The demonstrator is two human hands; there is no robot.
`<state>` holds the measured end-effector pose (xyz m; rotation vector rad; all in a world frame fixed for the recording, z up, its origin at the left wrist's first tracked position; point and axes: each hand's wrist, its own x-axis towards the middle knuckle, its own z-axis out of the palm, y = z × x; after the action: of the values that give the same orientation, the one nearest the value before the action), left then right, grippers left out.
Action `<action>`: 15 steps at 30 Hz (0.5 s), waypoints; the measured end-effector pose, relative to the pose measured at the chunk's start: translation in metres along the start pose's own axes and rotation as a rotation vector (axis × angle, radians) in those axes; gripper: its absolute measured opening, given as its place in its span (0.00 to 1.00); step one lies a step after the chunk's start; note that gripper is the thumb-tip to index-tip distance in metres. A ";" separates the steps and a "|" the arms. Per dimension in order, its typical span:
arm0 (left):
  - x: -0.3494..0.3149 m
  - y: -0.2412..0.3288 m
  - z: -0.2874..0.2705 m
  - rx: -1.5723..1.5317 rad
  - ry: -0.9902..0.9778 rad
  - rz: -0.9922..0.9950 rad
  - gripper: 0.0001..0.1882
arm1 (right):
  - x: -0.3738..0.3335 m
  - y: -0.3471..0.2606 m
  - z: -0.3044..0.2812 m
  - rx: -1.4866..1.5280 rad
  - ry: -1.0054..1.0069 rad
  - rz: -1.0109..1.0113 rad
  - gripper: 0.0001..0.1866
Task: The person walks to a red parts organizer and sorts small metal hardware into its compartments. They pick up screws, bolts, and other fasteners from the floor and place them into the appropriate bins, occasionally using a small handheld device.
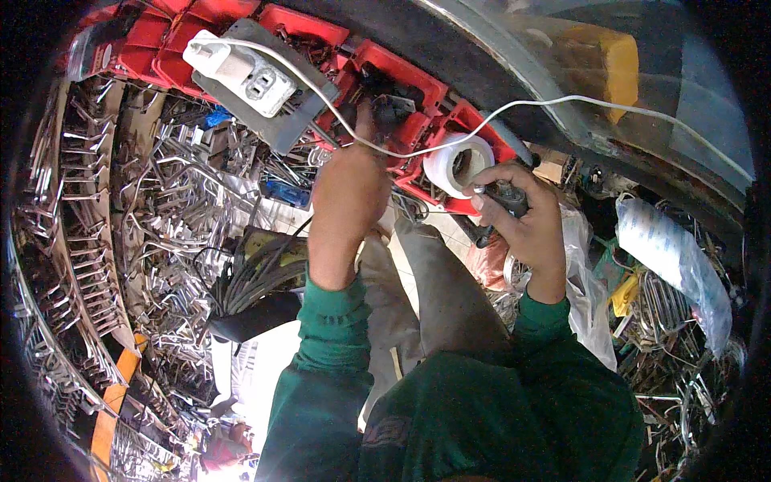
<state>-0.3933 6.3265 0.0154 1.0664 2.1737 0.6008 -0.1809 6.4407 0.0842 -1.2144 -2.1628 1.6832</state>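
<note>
Two green sleeves (333,329) reach up from below the roll (438,169), one to each side of its centre line. The left hand (349,193) is to the left of the roll and slightly lower, back uppermost, its wrist nearly in line with the forearm. One finger points straight ahead into the bins (405,64), which run above the roll and away to its upper left. The other fingers are folded or hidden beneath the hand, so I cannot tell how far they close or whether they have hold of anything.

The right hand (530,225) is just right of the roll and a little below it, bent inward at the wrist, with the thumb side toward the roll. Its fingers curl round a dark part (507,197), thumb and forefinger nearly meeting at the end nearest the roll. The part is thus held just beside the roll's lower right; whether it touches the roll I cannot tell.

A white cable (562,100) arches over the roll and dips to its left, across the left hand's fingers. The outlet (265,84) sits to the roll's upper left. Well left of the roll lie many metal pieces (177,201); well right of it is a bag (675,265).
</note>
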 end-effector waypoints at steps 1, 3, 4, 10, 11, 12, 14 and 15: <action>-0.005 -0.004 -0.002 -0.014 -0.087 -0.049 0.35 | 0.000 0.000 0.000 0.007 -0.001 0.004 0.11; -0.013 -0.006 0.002 -0.097 -0.130 -0.046 0.34 | 0.000 -0.002 0.000 -0.006 0.013 -0.010 0.10; -0.017 -0.007 0.004 -0.133 -0.144 -0.050 0.34 | 0.000 -0.002 0.000 0.029 0.009 0.041 0.10; -0.047 -0.005 -0.010 -0.359 0.174 -0.049 0.17 | -0.004 -0.001 -0.001 0.099 0.023 0.136 0.12; -0.050 -0.004 -0.017 -0.530 0.304 -0.082 0.15 | -0.003 0.000 -0.002 0.077 0.016 0.163 0.12; -0.051 -0.005 -0.026 -0.695 0.397 -0.195 0.13 | -0.003 0.001 -0.003 0.091 0.021 0.196 0.11; -0.044 -0.009 -0.040 -0.753 0.566 -0.380 0.16 | -0.002 0.003 -0.004 0.163 0.010 0.166 0.12; -0.033 -0.013 -0.046 -0.600 0.676 -0.328 0.18 | -0.001 0.003 -0.004 0.218 -0.003 0.170 0.12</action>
<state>-0.4169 6.2865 0.0504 0.1787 2.3740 1.4877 -0.1759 6.4431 0.0832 -1.3648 -1.8629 1.9286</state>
